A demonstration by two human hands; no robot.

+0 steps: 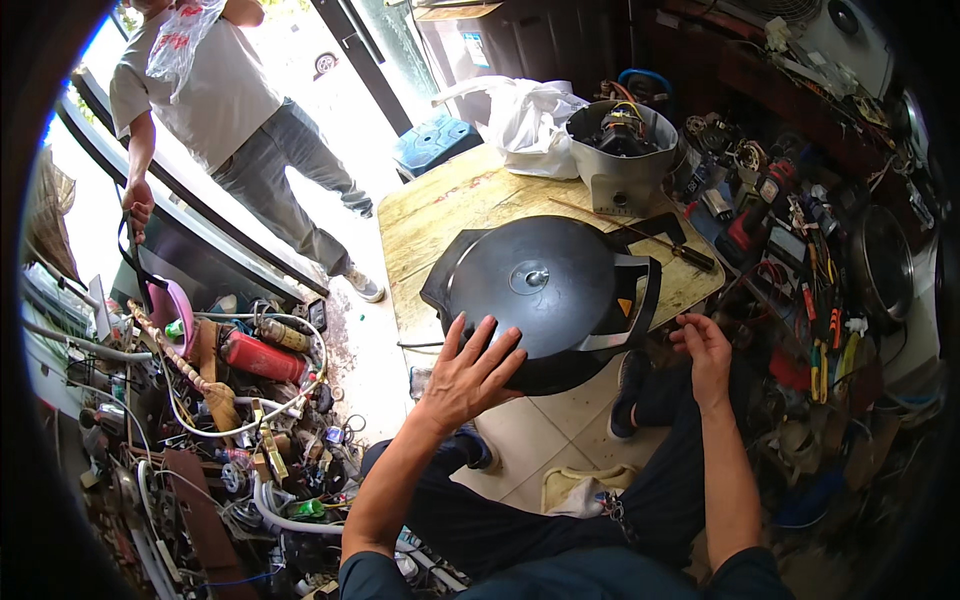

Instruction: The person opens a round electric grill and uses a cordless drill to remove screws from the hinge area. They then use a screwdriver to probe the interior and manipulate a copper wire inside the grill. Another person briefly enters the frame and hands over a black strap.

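A round black lidded appliance (pixel 535 290) with a handle frame rests on the front of the yellow wooden table (pixel 420 260). My left hand (pixel 472 372) lies open on its near-left part, fingers spread. Just right of the appliance, near the table's front edge, my right hand (pixel 703 352) hangs with fingers loosely curled and apart, with nothing visible in them. A long screwdriver (pixel 690 255) lies behind the appliance. At the back of the table stand a grey metal housing (pixel 620 170) with wired parts inside and a white plastic bag (pixel 525 130).
A person (pixel 240 130) stands by the glass doorway, gripping a black strap and carrying a plastic bag. A blue stool (pixel 435 145) stands behind the table. Cluttered parts, hoses and a red cylinder (pixel 260 355) fill the left floor; tools and a drill (pixel 760 205) crowd the right side.
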